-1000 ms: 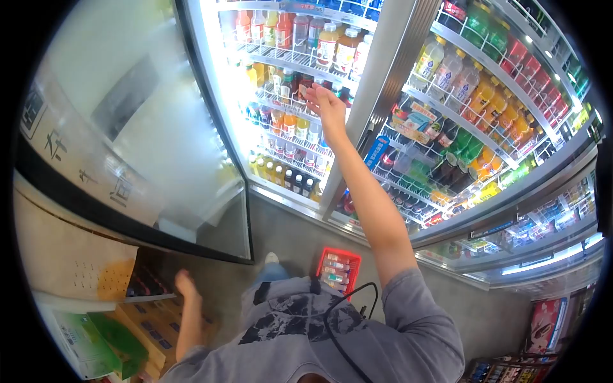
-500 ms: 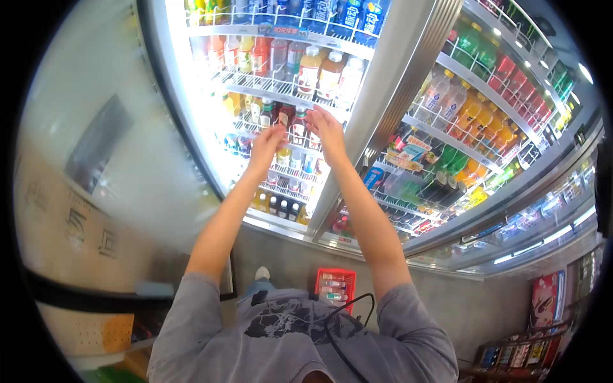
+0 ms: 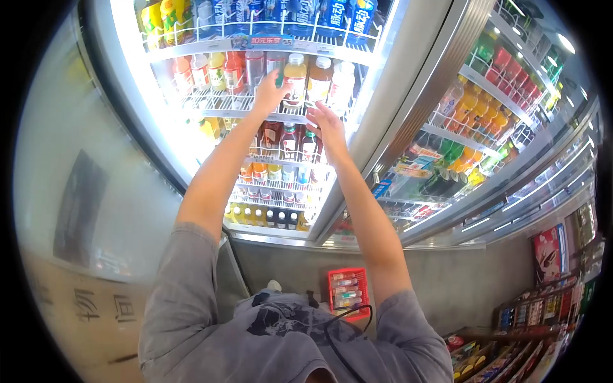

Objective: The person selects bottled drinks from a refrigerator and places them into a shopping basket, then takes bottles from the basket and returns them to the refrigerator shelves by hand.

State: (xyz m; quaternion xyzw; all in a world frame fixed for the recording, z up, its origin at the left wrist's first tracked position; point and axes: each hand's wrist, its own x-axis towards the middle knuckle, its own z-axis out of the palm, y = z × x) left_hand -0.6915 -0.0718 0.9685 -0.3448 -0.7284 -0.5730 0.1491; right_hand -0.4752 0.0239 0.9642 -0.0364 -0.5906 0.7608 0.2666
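My left hand (image 3: 271, 96) is raised at the shelf edge of an open drinks fridge, fingers apart, beside a white-capped juice bottle (image 3: 294, 82). Whether its fingertips touch that bottle is unclear. Lower and to the right, my right hand (image 3: 329, 129) is open with its fingers bent. It is in front of the shelf rail, below an amber bottle (image 3: 320, 82) and a pale white-capped bottle (image 3: 342, 85). Neither hand visibly holds anything. Dark red bottles with labels (image 3: 289, 142) stand on the shelf below, partly covered by my arms.
The open glass door (image 3: 83, 210) is at the left. A metal door frame (image 3: 408, 115) divides this fridge from another drinks cabinet (image 3: 472, 108). A red basket (image 3: 348, 271) holding several bottles stands on the floor by my feet. Store shelves (image 3: 543, 309) are at the lower right.
My left hand has moved up from the dark-bottle shelf to the juice shelf. My right hand stays raised at nearly the same spot. The view has shifted, with the fridge shelves now further left.
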